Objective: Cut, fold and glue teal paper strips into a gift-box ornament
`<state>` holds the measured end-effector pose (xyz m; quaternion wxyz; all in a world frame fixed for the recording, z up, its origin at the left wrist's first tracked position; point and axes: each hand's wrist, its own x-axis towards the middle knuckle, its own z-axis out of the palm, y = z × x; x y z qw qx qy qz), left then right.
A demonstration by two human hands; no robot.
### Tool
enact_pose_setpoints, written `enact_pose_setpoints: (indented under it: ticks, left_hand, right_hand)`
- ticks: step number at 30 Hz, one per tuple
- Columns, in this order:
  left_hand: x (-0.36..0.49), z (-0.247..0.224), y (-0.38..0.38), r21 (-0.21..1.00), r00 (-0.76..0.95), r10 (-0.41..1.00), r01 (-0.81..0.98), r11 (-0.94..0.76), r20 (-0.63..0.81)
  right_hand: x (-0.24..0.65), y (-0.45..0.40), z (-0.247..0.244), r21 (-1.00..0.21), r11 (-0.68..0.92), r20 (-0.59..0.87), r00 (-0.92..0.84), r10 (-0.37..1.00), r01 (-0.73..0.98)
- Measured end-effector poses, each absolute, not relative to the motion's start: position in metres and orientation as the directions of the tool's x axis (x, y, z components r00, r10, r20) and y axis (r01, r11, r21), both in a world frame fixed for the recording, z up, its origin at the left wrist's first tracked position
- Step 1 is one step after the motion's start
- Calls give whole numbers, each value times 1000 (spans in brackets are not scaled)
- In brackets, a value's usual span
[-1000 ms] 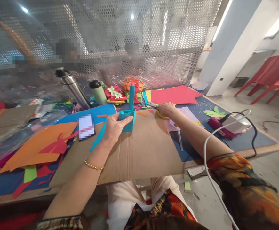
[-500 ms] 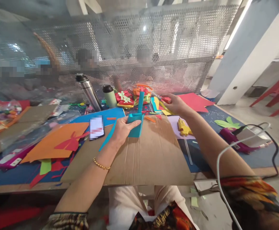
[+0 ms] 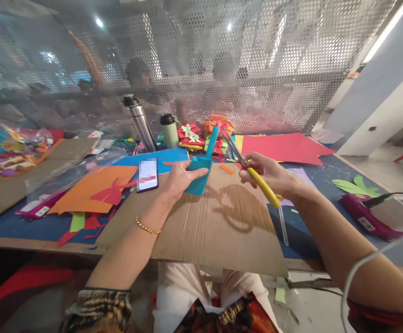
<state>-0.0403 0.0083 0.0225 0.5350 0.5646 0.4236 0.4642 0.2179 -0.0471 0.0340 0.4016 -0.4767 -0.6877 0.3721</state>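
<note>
My left hand point(image 3: 180, 181) is closed on a small teal open-topped foam or paper box point(image 3: 200, 181), with the thumb across its near side. A straight teal strip point(image 3: 212, 142) stands up from the box, leaning a little right. My right hand point(image 3: 272, 173) grips a pair of scissors point(image 3: 264, 186) with a yellow handle. Their metal blades point up and left, with the tips close to the strip's upper end. Whether they touch the strip, I cannot tell. Below both hands lies a cardboard sheet point(image 3: 201, 236).
Behind the cardboard stand a steel flask point(image 3: 142, 124) and a green bottle point(image 3: 169, 132). A phone point(image 3: 147, 175) and an orange sheet point(image 3: 94, 187) lie left. To the right are a red sheet point(image 3: 284, 148), a glue stick point(image 3: 283, 226) and a purple device point(image 3: 364, 215) with a cable.
The scissors have come nearer and swung toward the teal strip. The box and strip have tilted right. A curved teal strip beside my left wrist no longer shows. The view has shifted.
</note>
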Motion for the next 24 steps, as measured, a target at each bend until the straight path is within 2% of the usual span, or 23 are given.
enact_pose_setpoints:
  ticks: [4,8,19,24]
  left_hand:
    - [-41,27,8,996,179,983,-82,-21,36]
    - [-40,28,8,995,156,987,-96,-25,40]
    - [-40,27,8,996,166,986,-93,-13,28]
    - [-40,28,7,996,182,983,-92,-2,18]
  right_hand:
    - [215,-50,44,-981,190,177,-261,949,26]
    - [214,-45,49,-974,117,160,-224,961,-192]
    - [217,-39,45,-911,117,177,-118,977,-395]
    - [218,-34,43,-929,175,202,-52,978,-326]
